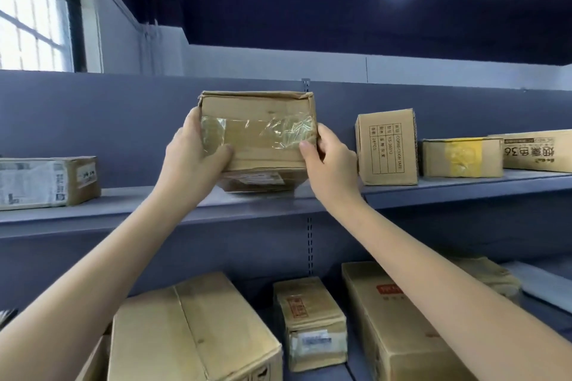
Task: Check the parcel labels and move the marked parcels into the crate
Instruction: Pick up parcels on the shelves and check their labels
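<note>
parcel: small taped cardboard parcel [258,133], held up in front of the upper shelf [154,210], tilted so the taped face points at me. Lower edge hangs just above the shelf surface; can't tell if it touches.
label: white label [263,178] sits on the parcel's underside face, only partly in view and too blurred to read. No mark confirmed yet.
left hand: my left hand [193,148] grips the parcel's left edge, thumb curled across the taped front, fingers hidden behind.
right hand: my right hand [328,155] grips the right edge, thumb pressed on the front near the crinkled tape, fingers wrapped out of sight.
step: label check, I judge. Parcel is off the shelf row and being inspected, not yet sorted.
next move: rotate the parcel toward me to bring the label face up, keeping both grips. If marked, carry it to the crate; crate isn't in view, so I'd have to look for it first.
neighbours: printed upright box [387,145] just to the right, yellow-taped box [462,158] beyond it, labelled box [46,181] well off left.
lower shelf: three more boxes [192,334] below my arms, unchecked as far as I can tell.
</note>
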A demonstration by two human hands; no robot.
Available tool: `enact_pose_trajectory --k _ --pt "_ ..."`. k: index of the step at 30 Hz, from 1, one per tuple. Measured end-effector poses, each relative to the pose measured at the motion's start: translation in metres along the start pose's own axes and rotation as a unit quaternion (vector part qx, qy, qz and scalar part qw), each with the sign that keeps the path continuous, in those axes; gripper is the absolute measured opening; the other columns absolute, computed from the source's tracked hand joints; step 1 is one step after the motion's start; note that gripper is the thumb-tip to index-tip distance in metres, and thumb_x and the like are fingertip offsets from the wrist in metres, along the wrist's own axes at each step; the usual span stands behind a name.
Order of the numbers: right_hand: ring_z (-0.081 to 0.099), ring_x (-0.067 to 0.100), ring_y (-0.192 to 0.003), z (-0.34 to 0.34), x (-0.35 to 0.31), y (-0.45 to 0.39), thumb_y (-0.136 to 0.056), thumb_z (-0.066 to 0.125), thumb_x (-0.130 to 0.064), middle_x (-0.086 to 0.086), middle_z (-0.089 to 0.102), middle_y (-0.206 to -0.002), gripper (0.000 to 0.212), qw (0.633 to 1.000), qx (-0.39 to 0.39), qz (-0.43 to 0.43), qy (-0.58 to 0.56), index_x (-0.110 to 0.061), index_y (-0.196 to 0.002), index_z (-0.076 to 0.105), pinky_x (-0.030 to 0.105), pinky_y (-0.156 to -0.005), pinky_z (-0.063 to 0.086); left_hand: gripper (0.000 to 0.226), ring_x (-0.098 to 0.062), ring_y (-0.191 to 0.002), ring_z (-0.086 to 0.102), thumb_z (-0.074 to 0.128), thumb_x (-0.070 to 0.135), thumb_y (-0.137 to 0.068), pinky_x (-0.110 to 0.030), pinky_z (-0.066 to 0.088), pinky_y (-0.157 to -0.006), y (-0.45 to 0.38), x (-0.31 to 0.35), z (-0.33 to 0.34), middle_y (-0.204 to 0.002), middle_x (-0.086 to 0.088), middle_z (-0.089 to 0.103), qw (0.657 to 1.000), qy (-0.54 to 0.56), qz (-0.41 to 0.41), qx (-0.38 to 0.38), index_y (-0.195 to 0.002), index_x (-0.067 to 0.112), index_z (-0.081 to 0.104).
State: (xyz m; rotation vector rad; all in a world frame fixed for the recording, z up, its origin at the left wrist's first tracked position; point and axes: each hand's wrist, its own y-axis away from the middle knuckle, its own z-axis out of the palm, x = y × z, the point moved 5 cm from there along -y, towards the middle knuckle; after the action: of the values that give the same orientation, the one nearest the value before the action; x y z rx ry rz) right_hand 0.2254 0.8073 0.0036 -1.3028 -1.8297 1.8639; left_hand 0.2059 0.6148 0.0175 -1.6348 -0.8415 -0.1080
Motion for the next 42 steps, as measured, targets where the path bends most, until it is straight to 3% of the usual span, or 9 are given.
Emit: enact_pose_trajectory --k 3,8,10,12,17,24,29,36,42 --pt "0.057 0.009 -0.087 -0.002 -0.006 0.012 -0.094 0.048 -0.018 0.001 0.067 -0.103 0.024 1.000 0.012 -0.006 -0.011 -0.009 -0.114 0.057 -0.002 -0.062 0.037 0.059 -0.021 -0.112 0.048 0.056 0.013 -0.084 -0.031 0.039 -0.094 0.015 0.004 -0.011 -0.114 0.002 0.054 1.000 0.010 0.018 0.012 -0.136 0.029 0.034" --pt "0.064 0.009 -0.090 -0.013 -0.028 0.022 -0.092 0.051 -0.019 -0.003 0.070 -0.097 0.020 0.995 0.047 -0.014 -0.085 -0.013 -0.107 0.063 0.012 -0.073 0.048 0.067 0.004 -0.102 0.042 0.057 0.019 -0.084 -0.006 0.031 -0.085 0.030 0.017 -0.030 -0.116 0.008 0.043 0.997 0.066 0.037 0.006 -0.143 0.030 0.026" --pt "0.064 0.004 -0.088 -0.018 -0.041 0.020 -0.091 0.050 -0.022 -0.008 0.070 -0.093 0.018 0.987 0.053 -0.001 -0.152 -0.017 -0.102 0.065 0.019 -0.074 0.052 0.079 -0.001 -0.115 0.046 0.061 0.037 -0.074 -0.020 0.038 -0.100 0.030 0.022 -0.042 -0.128 0.004 0.045 0.988 0.148 0.034 -0.001 -0.144 0.028 0.025" --pt "0.062 -0.001 -0.085 -0.023 -0.056 0.017 -0.093 0.047 -0.026 -0.014 0.068 -0.090 0.020 0.974 0.038 -0.004 -0.224 -0.019 -0.099 0.065 0.017 -0.072 0.050 0.086 -0.008 -0.118 0.051 0.062 0.046 -0.067 -0.029 0.044 -0.100 0.032 0.029 -0.055 -0.131 0.001 0.051 0.978 0.204 0.038 0.000 -0.143 0.021 0.030" --pt "0.059 0.002 -0.106 -0.028 -0.079 0.020 -0.091 0.047 -0.037 -0.014 0.065 -0.109 0.039 0.959 -0.027 -0.050 -0.276 -0.018 -0.125 0.054 0.026 -0.094 0.047 0.057 -0.001 -0.097 0.060 0.067 0.027 -0.078 -0.027 0.051 -0.088 0.039 0.048 -0.079 -0.103 0.016 0.062 0.984 0.149 0.084 0.042 -0.128 0.013 0.044" --pt "0.061 0.007 -0.101 -0.017 -0.078 0.032 -0.088 0.056 -0.022 -0.018 0.065 -0.101 0.033 0.974 -0.047 -0.028 -0.220 -0.018 -0.120 0.057 0.040 -0.095 0.049 0.029 0.001 -0.084 0.063 0.061 0.016 -0.088 -0.024 0.053 -0.079 0.057 0.040 -0.087 -0.092 0.017 0.065 0.982 0.121 0.076 0.122 -0.116 0.012 0.056" --pt "0.059 0.010 -0.109 -0.008 -0.084 0.037 -0.087 0.061 -0.025 -0.009 0.065 -0.113 0.041 0.973 -0.051 -0.018 -0.224 -0.017 -0.127 0.053 0.041 -0.096 0.048 0.023 -0.001 -0.075 0.062 0.059 0.016 -0.089 -0.023 0.052 -0.072 0.064 0.040 -0.097 -0.085 0.013 0.066 0.977 0.120 0.054 0.168 -0.111 0.009 0.062" --pt "0.052 0.010 -0.114 0.004 -0.086 0.033 -0.072 0.077 -0.034 -0.004 0.053 -0.125 0.088 0.963 -0.091 0.031 -0.251 -0.018 -0.142 0.026 0.030 -0.097 0.044 0.022 -0.011 -0.079 0.068 0.060 0.021 -0.086 -0.037 0.055 -0.077 0.067 0.038 -0.100 -0.088 0.007 0.071 0.985 0.108 0.036 0.129 -0.107 0.015 0.066" --pt "0.060 0.012 -0.099 0.002 -0.080 0.036 -0.067 0.081 -0.029 -0.006 0.061 -0.104 0.052 0.957 -0.028 0.032 -0.286 -0.030 -0.104 0.045 0.040 -0.088 0.052 0.028 -0.011 -0.098 0.066 0.057 0.020 -0.085 -0.042 0.051 -0.092 0.063 0.034 -0.099 -0.100 0.008 0.071 0.992 0.102 0.033 0.063 -0.112 0.025 0.063"
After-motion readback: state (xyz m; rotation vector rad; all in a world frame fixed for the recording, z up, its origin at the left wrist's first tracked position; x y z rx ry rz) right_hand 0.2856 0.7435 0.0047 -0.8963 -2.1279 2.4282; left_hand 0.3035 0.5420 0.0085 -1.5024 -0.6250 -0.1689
